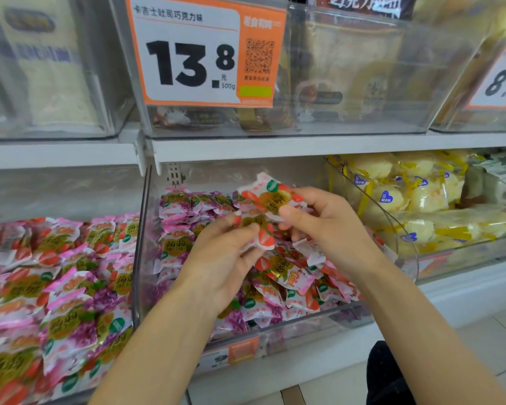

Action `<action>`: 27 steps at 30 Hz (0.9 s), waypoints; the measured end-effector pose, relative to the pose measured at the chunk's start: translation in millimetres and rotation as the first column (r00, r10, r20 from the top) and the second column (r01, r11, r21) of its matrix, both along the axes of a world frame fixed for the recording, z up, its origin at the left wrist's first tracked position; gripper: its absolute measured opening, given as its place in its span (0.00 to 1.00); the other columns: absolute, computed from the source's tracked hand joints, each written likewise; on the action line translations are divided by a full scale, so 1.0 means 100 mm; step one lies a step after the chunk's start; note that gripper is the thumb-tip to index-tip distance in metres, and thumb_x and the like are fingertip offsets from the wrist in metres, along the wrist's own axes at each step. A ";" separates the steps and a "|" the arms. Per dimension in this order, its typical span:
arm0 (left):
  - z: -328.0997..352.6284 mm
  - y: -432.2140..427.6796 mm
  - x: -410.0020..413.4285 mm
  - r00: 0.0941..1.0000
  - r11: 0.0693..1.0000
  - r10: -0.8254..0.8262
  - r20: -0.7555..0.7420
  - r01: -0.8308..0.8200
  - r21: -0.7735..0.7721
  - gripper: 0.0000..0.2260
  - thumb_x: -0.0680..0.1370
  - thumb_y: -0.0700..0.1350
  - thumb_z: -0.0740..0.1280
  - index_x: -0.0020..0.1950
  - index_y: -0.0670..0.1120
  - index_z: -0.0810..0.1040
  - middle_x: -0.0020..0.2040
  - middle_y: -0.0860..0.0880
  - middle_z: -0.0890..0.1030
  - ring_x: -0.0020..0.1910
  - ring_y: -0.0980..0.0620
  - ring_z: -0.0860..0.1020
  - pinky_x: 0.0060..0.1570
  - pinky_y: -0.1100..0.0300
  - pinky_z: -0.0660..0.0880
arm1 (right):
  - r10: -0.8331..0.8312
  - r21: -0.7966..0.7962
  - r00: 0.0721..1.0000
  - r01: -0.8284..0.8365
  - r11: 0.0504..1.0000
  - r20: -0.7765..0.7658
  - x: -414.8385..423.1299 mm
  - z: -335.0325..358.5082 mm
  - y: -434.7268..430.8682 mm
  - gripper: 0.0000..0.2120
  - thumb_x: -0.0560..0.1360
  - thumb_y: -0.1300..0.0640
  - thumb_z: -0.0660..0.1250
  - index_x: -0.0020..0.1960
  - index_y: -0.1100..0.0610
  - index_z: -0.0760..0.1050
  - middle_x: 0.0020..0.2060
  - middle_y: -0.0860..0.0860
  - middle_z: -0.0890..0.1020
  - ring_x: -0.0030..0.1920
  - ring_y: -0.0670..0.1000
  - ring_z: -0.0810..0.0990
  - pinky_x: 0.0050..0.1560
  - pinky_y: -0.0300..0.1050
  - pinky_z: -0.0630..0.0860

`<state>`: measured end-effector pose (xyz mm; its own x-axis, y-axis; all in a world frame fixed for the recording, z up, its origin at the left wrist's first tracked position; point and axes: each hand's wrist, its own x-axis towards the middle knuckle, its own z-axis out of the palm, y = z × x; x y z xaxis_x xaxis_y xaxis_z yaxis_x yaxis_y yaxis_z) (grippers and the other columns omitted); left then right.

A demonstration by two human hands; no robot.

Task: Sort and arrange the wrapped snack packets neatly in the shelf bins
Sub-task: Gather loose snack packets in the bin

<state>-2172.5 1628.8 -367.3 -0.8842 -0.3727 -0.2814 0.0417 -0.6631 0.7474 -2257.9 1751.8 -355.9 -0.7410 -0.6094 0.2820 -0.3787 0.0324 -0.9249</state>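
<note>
A person stands at the shelf with both arms held out over the middle bin, a clear box on the low row. The left hand pinches a red strawberry packet between its thumb and fingers. The right hand pinches a second strawberry packet, a bit higher and farther in. The 2 packets sit right against each other, just above the pile in that bin. In the pile, purple packets lie on the left and far side, and red ones lie on the right. The left bin holds a big mixed heap of the same snacks. On the right, yellow packets fill another bin. Up above, an orange price tag says 13.8.
</note>
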 end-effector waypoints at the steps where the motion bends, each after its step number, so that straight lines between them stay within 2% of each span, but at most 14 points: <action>1: 0.02 0.00 0.00 0.999 0.999 0.036 0.014 -0.035 -0.024 0.08 0.76 0.30 0.62 0.46 0.43 0.74 0.39 0.45 0.83 0.42 0.49 0.80 0.46 0.56 0.76 | -0.031 0.002 0.999 0.030 1.000 0.011 -0.03 0.00 0.02 0.09 0.75 0.63 0.67 0.49 0.49 0.78 0.32 0.44 0.80 0.30 0.41 0.75 0.33 0.35 0.73; 4: 0.00 -0.07 0.00 0.996 0.980 0.082 0.024 -0.076 -0.186 0.18 0.77 0.31 0.61 0.63 0.47 0.69 0.53 0.47 0.76 0.45 0.52 0.78 0.50 0.57 0.73 | -0.050 -0.051 0.995 0.055 0.997 0.088 -0.12 0.01 0.10 0.10 0.72 0.65 0.69 0.51 0.55 0.76 0.32 0.52 0.76 0.27 0.44 0.73 0.29 0.36 0.69; 7: -0.04 -0.15 -0.01 0.996 0.970 0.084 0.028 -0.075 -0.230 0.21 0.78 0.32 0.61 0.69 0.48 0.67 0.59 0.45 0.75 0.53 0.48 0.78 0.49 0.53 0.75 | 0.009 -0.139 0.979 0.020 0.990 0.206 -0.19 0.01 0.15 0.10 0.69 0.62 0.70 0.48 0.56 0.74 0.31 0.53 0.74 0.25 0.46 0.69 0.26 0.36 0.66; 9: -0.04 -0.16 -0.01 0.995 0.977 0.089 0.034 -0.080 -0.198 0.17 0.79 0.36 0.62 0.67 0.47 0.69 0.60 0.45 0.75 0.58 0.45 0.76 0.49 0.52 0.76 | 0.055 -0.097 0.979 -0.036 0.995 0.199 -0.20 0.01 0.17 0.09 0.69 0.59 0.72 0.47 0.58 0.77 0.33 0.54 0.75 0.28 0.50 0.69 0.26 0.36 0.67; 11: -0.03 -0.14 0.00 0.999 0.979 0.039 0.028 -0.032 -0.200 0.15 0.78 0.42 0.65 0.65 0.44 0.71 0.61 0.46 0.77 0.58 0.46 0.77 0.55 0.48 0.76 | 0.083 -0.035 0.985 -0.078 0.996 0.149 -0.18 0.00 0.16 0.09 0.71 0.57 0.72 0.48 0.59 0.79 0.32 0.54 0.76 0.29 0.50 0.68 0.26 0.36 0.66; 13: 0.00 -0.09 0.02 0.995 0.943 -0.096 0.011 0.095 -0.320 0.13 0.76 0.44 0.67 0.60 0.43 0.76 0.55 0.46 0.82 0.53 0.48 0.81 0.59 0.47 0.75 | 0.072 -0.024 0.992 -0.070 0.997 0.106 -0.13 0.00 0.10 0.07 0.72 0.58 0.70 0.48 0.59 0.79 0.31 0.54 0.76 0.27 0.48 0.68 0.25 0.36 0.66; 15: 0.01 -0.02 0.05 0.983 0.884 -0.184 0.020 0.174 -0.433 0.09 0.75 0.41 0.69 0.54 0.44 0.80 0.49 0.47 0.84 0.50 0.48 0.82 0.58 0.47 0.76 | 0.051 -0.045 0.997 -0.048 0.998 0.064 -0.06 0.02 0.02 0.06 0.71 0.62 0.69 0.48 0.59 0.78 0.30 0.52 0.78 0.25 0.45 0.70 0.25 0.34 0.66; 18: -0.02 0.01 0.04 0.990 0.884 -0.142 0.023 0.137 -0.447 0.08 0.73 0.35 0.69 0.52 0.43 0.79 0.48 0.44 0.83 0.47 0.47 0.82 0.53 0.50 0.77 | -0.024 -0.019 1.000 0.024 1.000 -0.006 -0.07 0.01 0.00 0.07 0.72 0.64 0.69 0.50 0.60 0.76 0.30 0.50 0.78 0.26 0.42 0.74 0.27 0.32 0.69; 20: -0.03 -0.04 0.02 0.998 0.925 -0.060 0.013 0.060 -0.375 0.08 0.74 0.35 0.68 0.51 0.42 0.77 0.47 0.44 0.83 0.44 0.48 0.82 0.48 0.52 0.79 | -0.164 0.121 0.972 0.186 0.975 -0.170 -0.17 0.01 0.09 0.06 0.74 0.60 0.69 0.51 0.56 0.77 0.33 0.50 0.79 0.30 0.46 0.76 0.32 0.35 0.71; 22: -0.03 -0.11 0.01 1.000 0.957 -0.010 0.015 0.014 -0.291 0.09 0.75 0.36 0.67 0.55 0.42 0.74 0.47 0.44 0.83 0.43 0.47 0.83 0.46 0.52 0.79 | -0.169 0.326 0.926 0.284 0.902 -0.339 -0.27 0.03 0.25 0.08 0.74 0.58 0.69 0.53 0.54 0.79 0.38 0.47 0.81 0.36 0.43 0.78 0.38 0.32 0.73; 24: -0.02 -0.15 0.02 1.000 0.978 -0.028 0.005 0.028 -0.209 0.13 0.75 0.37 0.67 0.60 0.40 0.72 0.50 0.39 0.83 0.47 0.43 0.83 0.47 0.46 0.80 | -0.003 0.575 0.940 0.211 0.790 -0.341 -0.31 0.03 0.37 0.15 0.71 0.52 0.72 0.57 0.51 0.78 0.49 0.45 0.82 0.45 0.38 0.77 0.47 0.28 0.72; 26: -0.01 -0.12 0.03 0.998 0.983 -0.064 0.009 0.064 -0.175 0.14 0.76 0.37 0.65 0.61 0.38 0.71 0.51 0.37 0.82 0.46 0.41 0.83 0.42 0.46 0.81 | 0.192 0.790 0.909 0.198 0.580 -0.369 -0.31 0.00 0.43 0.28 0.66 0.42 0.73 0.64 0.47 0.74 0.60 0.42 0.76 0.60 0.43 0.71 0.62 0.41 0.70; 27: -0.01 -0.10 0.03 0.997 0.981 -0.080 0.014 0.082 -0.174 0.14 0.76 0.37 0.65 0.61 0.37 0.71 0.50 0.37 0.82 0.46 0.41 0.83 0.39 0.48 0.82 | 0.251 0.828 0.883 0.228 0.512 -0.398 -0.32 -0.02 0.42 0.32 0.64 0.40 0.73 0.66 0.46 0.72 0.63 0.41 0.73 0.64 0.46 0.67 0.65 0.47 0.67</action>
<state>-2169.8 1618.8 -368.6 -0.9118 -0.3439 -0.2244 -0.0122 -0.5234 0.8520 -2289.5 1793.9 -357.7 -0.6768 -0.7295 -0.0988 -0.7073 0.6816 -0.1874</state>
